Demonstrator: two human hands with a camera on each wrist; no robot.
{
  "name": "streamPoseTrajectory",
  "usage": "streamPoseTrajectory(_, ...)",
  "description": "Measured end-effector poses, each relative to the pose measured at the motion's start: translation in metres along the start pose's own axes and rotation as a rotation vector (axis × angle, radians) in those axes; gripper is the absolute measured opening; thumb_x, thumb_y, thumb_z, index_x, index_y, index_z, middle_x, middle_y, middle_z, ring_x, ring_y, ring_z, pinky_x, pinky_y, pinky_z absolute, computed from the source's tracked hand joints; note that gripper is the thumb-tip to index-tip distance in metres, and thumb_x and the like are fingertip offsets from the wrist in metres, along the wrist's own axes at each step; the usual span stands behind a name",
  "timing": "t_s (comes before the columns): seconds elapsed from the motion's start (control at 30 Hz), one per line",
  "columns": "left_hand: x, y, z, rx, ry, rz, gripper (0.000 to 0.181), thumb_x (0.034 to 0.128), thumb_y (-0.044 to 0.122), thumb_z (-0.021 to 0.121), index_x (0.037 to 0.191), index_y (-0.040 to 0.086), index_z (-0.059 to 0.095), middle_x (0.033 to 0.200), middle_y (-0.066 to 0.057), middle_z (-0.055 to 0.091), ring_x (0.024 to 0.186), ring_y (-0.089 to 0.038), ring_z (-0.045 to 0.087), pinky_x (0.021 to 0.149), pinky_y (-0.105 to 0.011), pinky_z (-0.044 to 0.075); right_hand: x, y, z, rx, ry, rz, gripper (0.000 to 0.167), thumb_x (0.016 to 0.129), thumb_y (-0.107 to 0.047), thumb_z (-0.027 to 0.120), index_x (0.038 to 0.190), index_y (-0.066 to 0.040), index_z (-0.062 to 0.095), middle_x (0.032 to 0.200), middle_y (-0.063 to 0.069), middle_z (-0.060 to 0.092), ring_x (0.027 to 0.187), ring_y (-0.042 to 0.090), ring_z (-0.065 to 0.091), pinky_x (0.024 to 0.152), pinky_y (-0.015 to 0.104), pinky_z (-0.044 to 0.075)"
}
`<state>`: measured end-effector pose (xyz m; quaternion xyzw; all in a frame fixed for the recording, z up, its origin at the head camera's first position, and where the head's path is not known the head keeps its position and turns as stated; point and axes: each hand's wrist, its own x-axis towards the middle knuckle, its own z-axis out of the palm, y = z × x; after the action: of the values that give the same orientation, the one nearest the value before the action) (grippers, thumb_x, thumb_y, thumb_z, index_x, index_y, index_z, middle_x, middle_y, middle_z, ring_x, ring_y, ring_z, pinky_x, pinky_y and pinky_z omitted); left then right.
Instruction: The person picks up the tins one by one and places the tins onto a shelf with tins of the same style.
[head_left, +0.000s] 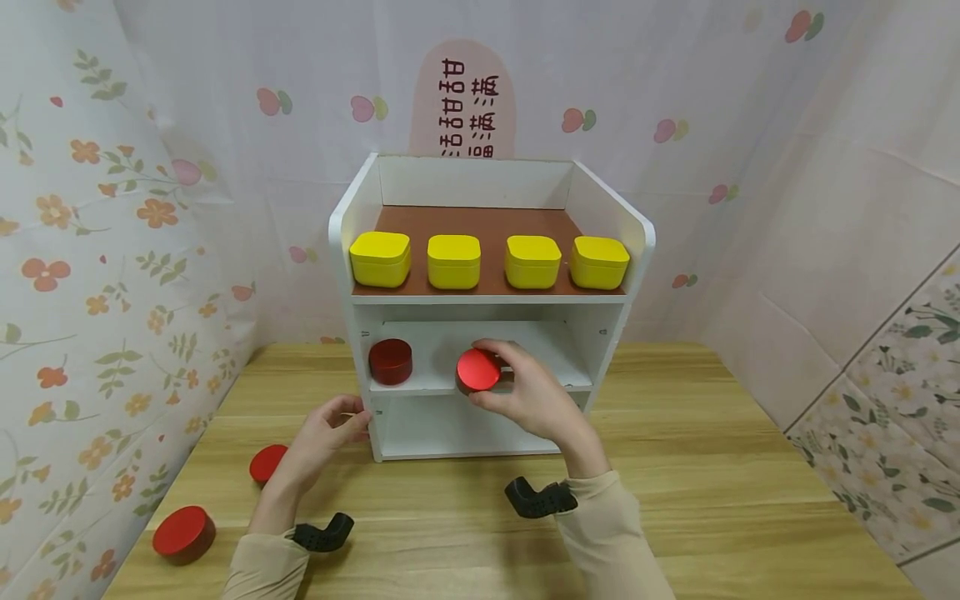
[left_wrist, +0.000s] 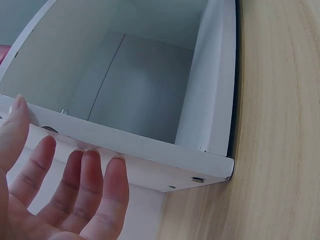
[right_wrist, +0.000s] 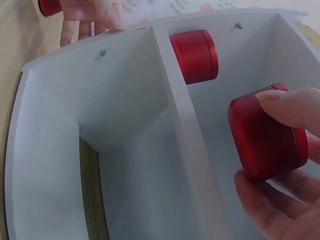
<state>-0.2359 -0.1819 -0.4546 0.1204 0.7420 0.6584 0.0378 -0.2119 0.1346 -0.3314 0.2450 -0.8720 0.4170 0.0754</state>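
Observation:
A round red tin is gripped between the thumb and fingers of my right hand, in front of the middle shelf of a white shelf unit. In the right wrist view this tin hangs apart from the shelf board, tilted. Another red tin stands at the left end of the middle shelf. My left hand rests against the unit's lower left side, its fingertips touching the side panel in the left wrist view, holding nothing.
Several yellow square tins line the brown top shelf. Two more red tins lie on the wooden table at left, one nearer and one partly behind the left arm. Patterned cloth hangs behind.

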Motion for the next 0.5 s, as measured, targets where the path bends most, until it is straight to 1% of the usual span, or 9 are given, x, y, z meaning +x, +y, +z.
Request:
streamPoseTrajectory(0.27,0.0,0.0,0.0,-0.004,-0.001,0.005,0.033,0.0963,0.018,0.065,0.116,-0.007,0.055,0.115,-0.019,0.053,0.098,-0.026,0.063,0.087,-0.04,0.055,0.019,-0.001,0.003,-0.02,-0.036,0.019,0.063,0.082,-0.018,0.08,0.137,-0.006,0.053,0.129,0.003,0.056,0.107,0.018,0.055,0.092,0.032,0.051)
streamPoseTrajectory(0.5,0.0,0.0,0.0,-0.014,-0.004,0.011,0.033,0.096,0.017,0.065,0.116,-0.008,0.055,0.113,-0.019,0.054,0.097,-0.026,0.064,0.088,-0.043,0.055,0.031,-0.001,0.006,-0.034,-0.051,0.015,0.063,0.082,-0.018,0.08,0.138,-0.005,0.052,0.126,0.005,0.058,0.104,0.019,0.056,0.091,0.033,0.051)
